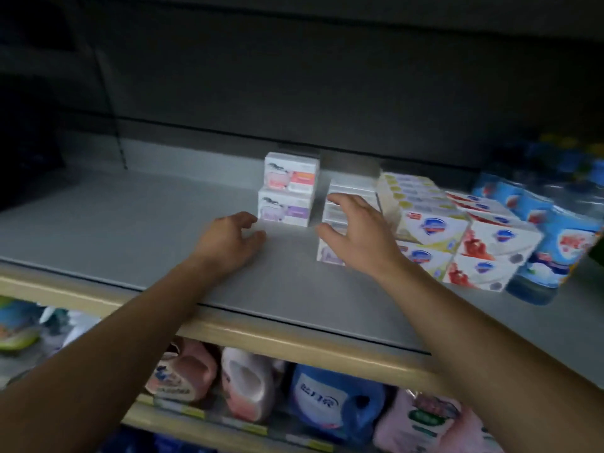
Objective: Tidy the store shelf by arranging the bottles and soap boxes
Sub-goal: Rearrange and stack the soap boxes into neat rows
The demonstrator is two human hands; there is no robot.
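On the grey shelf two white soap boxes stand stacked at the middle back. My left hand rests on the shelf just in front and left of them, fingers curled and apart, holding nothing. My right hand is spread open over a second stack of white soap boxes, partly hiding it; whether it touches them I cannot tell. To the right lie rows of yellow-marked soap boxes and red-marked soap boxes. The picture is blurred.
Blue wrapped packs stand at the far right of the shelf. The left half of the shelf shows bare grey surface. Below the beige shelf edge sit pink detergent bottles and a blue detergent bottle.
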